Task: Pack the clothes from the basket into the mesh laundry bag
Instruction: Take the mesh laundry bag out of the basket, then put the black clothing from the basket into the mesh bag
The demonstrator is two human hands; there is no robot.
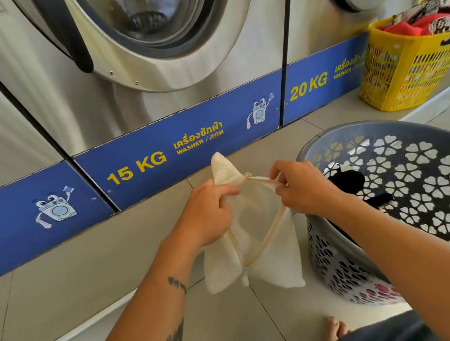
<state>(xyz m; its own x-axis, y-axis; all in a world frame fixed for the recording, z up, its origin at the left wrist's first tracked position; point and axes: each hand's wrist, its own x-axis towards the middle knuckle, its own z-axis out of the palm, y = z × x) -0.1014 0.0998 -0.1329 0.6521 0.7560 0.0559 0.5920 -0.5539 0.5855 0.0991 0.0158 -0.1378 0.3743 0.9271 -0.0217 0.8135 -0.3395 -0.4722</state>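
A white mesh laundry bag [273,259] with a beige drawstring rim hangs in the air in front of me, its mouth pulled apart. My left hand [206,213] grips the left side of the rim. My right hand [302,187] pinches the drawstring on the right side. Just right of the bag stands a grey basket [422,178] with flower-shaped holes. Black clothes [352,180] lie inside it, partly hidden behind my right hand and arm.
Steel washers [152,53] with a blue band marked 15 KG and 20 KG stand on a tiled step ahead. A yellow basket [406,70] full of red and patterned clothes sits on that step at the far right. My bare foot [334,330] rests on the tiled floor.
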